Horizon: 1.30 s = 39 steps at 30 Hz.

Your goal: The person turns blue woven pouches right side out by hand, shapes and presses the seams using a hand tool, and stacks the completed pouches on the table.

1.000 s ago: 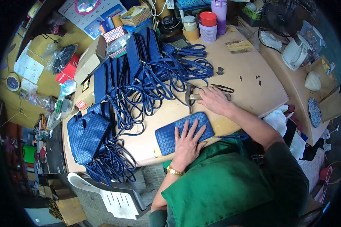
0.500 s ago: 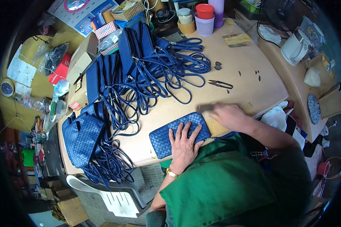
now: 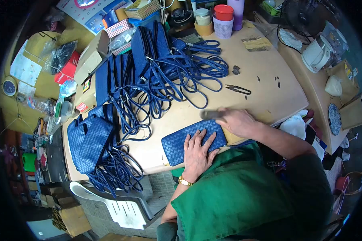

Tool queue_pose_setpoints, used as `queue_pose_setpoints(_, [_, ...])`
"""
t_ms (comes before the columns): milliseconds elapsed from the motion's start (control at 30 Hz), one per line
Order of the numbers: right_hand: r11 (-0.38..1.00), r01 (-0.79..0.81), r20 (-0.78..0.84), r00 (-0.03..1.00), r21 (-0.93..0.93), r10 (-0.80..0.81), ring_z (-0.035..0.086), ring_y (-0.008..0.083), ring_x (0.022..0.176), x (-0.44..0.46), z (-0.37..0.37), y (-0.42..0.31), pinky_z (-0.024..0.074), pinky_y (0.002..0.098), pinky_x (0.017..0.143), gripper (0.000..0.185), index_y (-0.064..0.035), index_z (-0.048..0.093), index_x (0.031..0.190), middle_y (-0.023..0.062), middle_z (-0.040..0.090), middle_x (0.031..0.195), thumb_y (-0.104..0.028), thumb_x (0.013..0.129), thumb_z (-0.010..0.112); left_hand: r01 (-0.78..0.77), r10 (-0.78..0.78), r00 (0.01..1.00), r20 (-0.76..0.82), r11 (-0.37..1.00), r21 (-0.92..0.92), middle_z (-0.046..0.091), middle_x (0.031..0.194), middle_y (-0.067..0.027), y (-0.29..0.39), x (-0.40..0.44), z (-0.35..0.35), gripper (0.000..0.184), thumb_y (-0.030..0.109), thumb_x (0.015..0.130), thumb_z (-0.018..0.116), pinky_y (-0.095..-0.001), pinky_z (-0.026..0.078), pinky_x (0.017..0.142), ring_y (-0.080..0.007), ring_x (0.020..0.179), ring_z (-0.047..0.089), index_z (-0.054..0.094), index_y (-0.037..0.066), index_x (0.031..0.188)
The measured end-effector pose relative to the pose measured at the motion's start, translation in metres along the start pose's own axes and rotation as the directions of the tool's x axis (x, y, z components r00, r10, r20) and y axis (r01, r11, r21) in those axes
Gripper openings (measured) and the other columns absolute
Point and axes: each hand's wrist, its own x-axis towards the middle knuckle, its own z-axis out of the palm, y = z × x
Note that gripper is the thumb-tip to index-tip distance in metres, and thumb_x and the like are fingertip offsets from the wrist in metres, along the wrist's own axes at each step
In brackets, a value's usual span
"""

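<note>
A blue woven pouch (image 3: 175, 145) lies flat at the table's front edge. My left hand (image 3: 197, 154) rests on it with the fingers spread. Over the pouch's upper right corner, my right hand (image 3: 239, 122) is closed round a hammer (image 3: 212, 115), whose head is blurred by motion. The blur hides whether the head touches the pouch. Small thread snips (image 3: 238, 89) lie on the table beyond my right hand. Many blue pouches (image 3: 108, 78) with long looped straps stand and lie at the back left, and more (image 3: 90, 138) are heaped at the left edge.
Behind the pouches are cartons (image 3: 93, 56) and baskets (image 3: 142, 10). A jar (image 3: 202, 18), a lilac cup with a red lid (image 3: 223, 26) and a purple bottle (image 3: 237, 14) stand at the back. A white kettle (image 3: 317, 54) is at the right, a white chair (image 3: 126, 213) below the table.
My right hand has picked up the hammer from the table and brought it to the pouch's upper corner. The snips now lie uncovered. My left hand remains on the pouch.
</note>
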Motion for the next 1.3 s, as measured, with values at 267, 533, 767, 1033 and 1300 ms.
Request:
queue_pose_setpoints(267, [0.991,0.122,0.026,0.992,-0.046,-0.121,0.064,0.0407,0.083,0.028,-0.02,-0.032,0.0495,0.0505,0.072,0.036,-0.0027,0.048,0.11,0.0223,0.065,0.084,-0.031,0.092,0.058,0.2,-0.197,0.957,-0.214,0.98,-0.007,0.055,0.133,-0.0075,-0.02,-0.045,0.002,0.049,0.034,0.081,0.067,-0.0477,0.028,0.107,-0.0274,0.125,0.048,0.06,0.014,0.125])
queue_pose_setpoints(533, [0.827,0.542,0.038,0.833,0.149,-0.552,0.065,0.039,0.071,0.088,0.033,-0.103,0.0513,0.0487,0.057,0.032,-0.0049,0.044,0.106,0.0185,0.064,0.078,-0.03,0.092,0.057,0.152,-0.137,0.925,-0.354,0.988,0.015,0.059,0.126,-0.0062,-0.03,-0.047,0.022,0.046,0.041,0.084,0.064,-0.0393,0.039,0.095,-0.0246,0.118,0.054,0.062,0.016,0.122])
queue_pose_setpoints(767, [0.816,0.558,0.175,0.827,-0.15,-0.534,0.065,0.0388,0.072,0.116,0.017,-0.113,0.051,0.0492,0.063,0.031,-0.0035,0.045,0.105,0.0183,0.064,0.077,-0.03,0.093,0.055,0.159,-0.14,0.927,-0.348,0.987,0.025,0.059,0.128,-0.0035,-0.031,-0.046,0.021,0.048,0.043,0.083,0.061,-0.036,0.038,0.091,-0.0229,0.117,0.055,0.061,0.019,0.124])
queue_pose_setpoints(1033, [0.916,0.4,0.239,0.892,-0.028,-0.383,0.063,0.0418,0.076,0.106,0.003,-0.093,0.0483,0.0512,0.067,0.03,-0.0035,0.048,0.104,0.0219,0.064,0.079,-0.029,0.092,0.058,0.158,-0.136,0.929,-0.344,0.987,0.037,0.057,0.13,-0.0034,-0.031,-0.045,0.02,0.047,0.042,0.084,0.061,-0.0372,0.038,0.092,-0.0245,0.118,0.053,0.061,0.019,0.124])
queue_pose_setpoints(1300, [0.994,-0.101,0.217,0.97,-0.036,0.106,0.06,0.044,0.093,0.027,-0.058,-0.016,0.0477,0.0511,0.079,0.036,-0.0003,0.051,0.109,0.0245,0.063,0.095,-0.031,0.092,0.058,0.196,-0.178,0.944,-0.278,0.98,0.037,0.056,0.132,-0.0047,-0.025,-0.044,0.016,0.046,0.037,0.082,0.064,-0.0405,0.034,0.098,-0.0275,0.121,0.051,0.061,0.017,0.124])
